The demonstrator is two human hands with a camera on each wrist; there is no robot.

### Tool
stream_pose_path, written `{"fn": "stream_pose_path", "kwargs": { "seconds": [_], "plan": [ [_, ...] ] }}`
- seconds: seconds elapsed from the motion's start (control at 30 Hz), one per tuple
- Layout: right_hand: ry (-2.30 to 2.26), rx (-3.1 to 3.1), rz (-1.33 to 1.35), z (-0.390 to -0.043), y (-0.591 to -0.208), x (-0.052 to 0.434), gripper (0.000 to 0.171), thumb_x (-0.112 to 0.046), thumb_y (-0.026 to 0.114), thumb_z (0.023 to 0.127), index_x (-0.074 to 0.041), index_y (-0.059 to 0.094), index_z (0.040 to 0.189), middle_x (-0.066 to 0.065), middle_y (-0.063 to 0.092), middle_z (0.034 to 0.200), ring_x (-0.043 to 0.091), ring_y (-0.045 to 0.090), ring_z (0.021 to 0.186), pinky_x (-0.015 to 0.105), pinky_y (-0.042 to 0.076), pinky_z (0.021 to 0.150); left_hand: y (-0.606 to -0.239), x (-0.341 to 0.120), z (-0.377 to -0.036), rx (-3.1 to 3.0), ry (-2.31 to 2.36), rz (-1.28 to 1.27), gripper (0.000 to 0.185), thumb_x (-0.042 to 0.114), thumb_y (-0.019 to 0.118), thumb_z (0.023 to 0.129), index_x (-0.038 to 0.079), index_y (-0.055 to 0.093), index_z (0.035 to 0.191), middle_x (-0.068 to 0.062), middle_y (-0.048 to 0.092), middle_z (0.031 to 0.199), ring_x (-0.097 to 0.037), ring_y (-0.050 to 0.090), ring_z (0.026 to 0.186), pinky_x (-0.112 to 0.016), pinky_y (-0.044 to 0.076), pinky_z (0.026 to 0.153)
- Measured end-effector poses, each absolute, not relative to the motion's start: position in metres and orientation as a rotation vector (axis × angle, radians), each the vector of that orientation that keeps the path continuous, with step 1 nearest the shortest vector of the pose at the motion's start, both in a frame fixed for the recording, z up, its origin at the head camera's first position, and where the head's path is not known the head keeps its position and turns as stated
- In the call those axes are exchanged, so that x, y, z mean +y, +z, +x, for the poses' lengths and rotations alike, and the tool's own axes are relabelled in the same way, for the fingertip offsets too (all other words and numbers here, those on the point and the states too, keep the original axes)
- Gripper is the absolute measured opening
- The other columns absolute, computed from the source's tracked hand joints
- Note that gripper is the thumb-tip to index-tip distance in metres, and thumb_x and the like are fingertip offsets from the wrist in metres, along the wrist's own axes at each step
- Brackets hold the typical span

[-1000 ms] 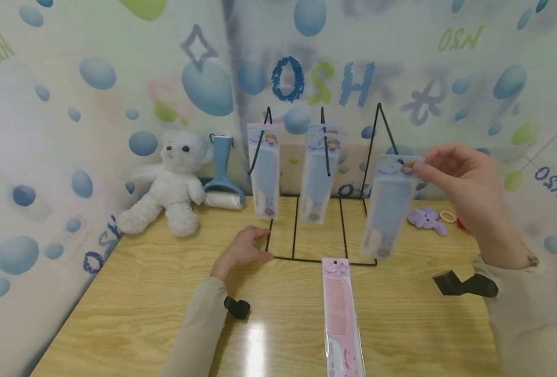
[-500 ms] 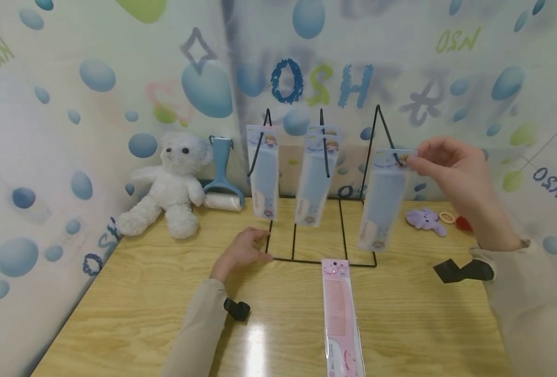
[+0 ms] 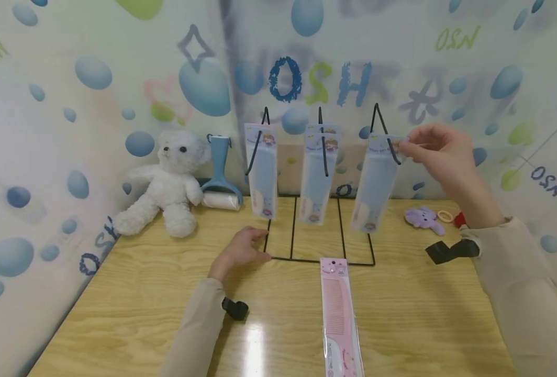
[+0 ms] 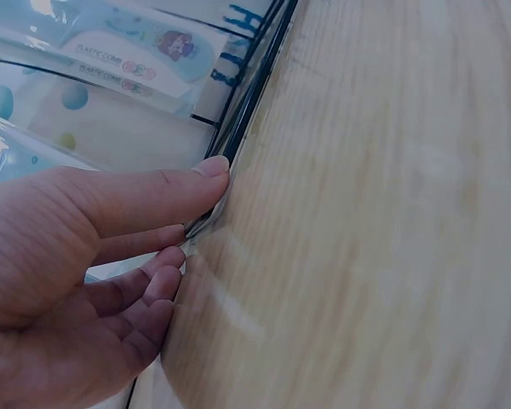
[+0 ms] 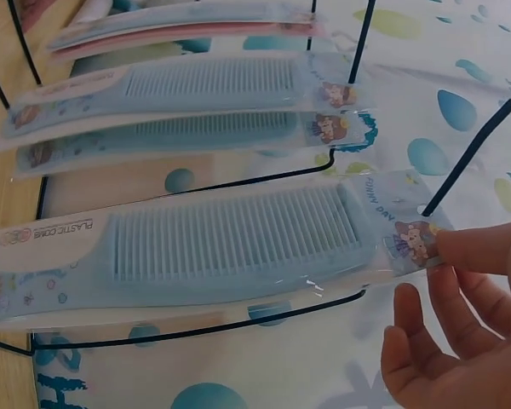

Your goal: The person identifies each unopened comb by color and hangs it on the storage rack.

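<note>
My right hand (image 3: 443,152) pinches the top corner of a packaged blue comb (image 3: 375,183) between thumb and fingers. In the right wrist view, the right hook's wire (image 5: 468,158) passes through the hole of this packet. Another blue comb packet (image 3: 264,173) hangs on the left hook, with a pink one behind it in the right wrist view. Two blue comb packets (image 3: 317,180) hang on the middle hook. At the base's front left corner, my left hand (image 3: 241,248) grips the black wire rack (image 3: 302,259). A packaged pink comb (image 3: 340,314) lies before the rack.
A white teddy bear (image 3: 170,180) sits at the back left beside a blue-handled lint roller (image 3: 220,173). Behind the right arm lie a purple toy (image 3: 423,218), a small ring (image 3: 445,216) and something red. A printed cloth backdrop (image 3: 344,31) rises behind the table (image 3: 142,314).
My right hand has carried the blue comb packet up, left and back along the right hook, from its tip inward. My left hand stays at the rack's corner.
</note>
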State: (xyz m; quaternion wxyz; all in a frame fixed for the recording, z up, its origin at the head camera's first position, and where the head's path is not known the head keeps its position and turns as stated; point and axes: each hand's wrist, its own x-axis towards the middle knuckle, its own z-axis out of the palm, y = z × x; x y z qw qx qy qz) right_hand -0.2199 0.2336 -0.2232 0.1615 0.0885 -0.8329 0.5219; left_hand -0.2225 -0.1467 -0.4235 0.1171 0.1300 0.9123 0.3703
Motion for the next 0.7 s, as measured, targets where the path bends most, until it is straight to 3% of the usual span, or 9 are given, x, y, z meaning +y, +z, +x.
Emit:
{"fn": "stream_pose_path", "kwargs": {
  "seconds": [0.17, 0.7],
  "plan": [
    [1.454, -2.377, 0.216, -0.229, -0.224, 0.232, 0.006, -0.019, 0.069, 0.089, -0.017, 0.065, 0.093, -0.017, 0.063, 0.084, 0.003, 0.061, 0.079, 0.014, 0.048, 0.066, -0.424, -0.147, -0.222, 2.675, 1.088, 0.386, 0.066, 0.014, 0.079, 0.079, 0.001, 0.050, 0.137, -0.017, 0.051, 0.128, -0.034, 0.050, 0.117, -0.047, 0.043, 0.098],
    [1.564, -2.288, 0.050, -0.255, -0.224, 0.224, 0.010, -0.020, 0.070, 0.088, -0.013, 0.063, 0.088, -0.013, 0.062, 0.080, 0.004, 0.059, 0.071, 0.015, 0.048, 0.059, -0.423, -0.148, -0.220, 2.666, 1.103, 0.381, 0.066, 0.014, 0.079, 0.079, 0.001, 0.050, 0.137, -0.017, 0.051, 0.127, -0.035, 0.049, 0.117, -0.048, 0.042, 0.098]
  ]
}}
